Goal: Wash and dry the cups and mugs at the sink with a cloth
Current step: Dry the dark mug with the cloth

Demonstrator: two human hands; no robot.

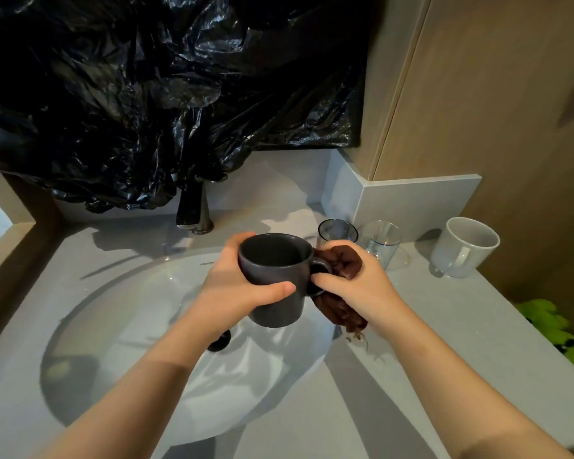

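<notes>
I hold a dark grey mug [274, 276] upright over the white sink basin [120, 313]. My left hand [232, 289] grips its body, thumb across the front. My right hand [362, 286] holds a brown cloth [343, 263] bunched against the mug's handle, with the cloth's tail hanging below. On the counter to the right stand a dark glass [337, 230], a clear glass [380, 241] and a white mug [461, 248].
The faucet [193, 210] rises behind the basin, partly under a black plastic sheet [166, 81] that covers the wall. A grey counter [444, 326] runs right to a wooden cabinet [497, 94]. Something green [554, 326] lies past the counter's right edge.
</notes>
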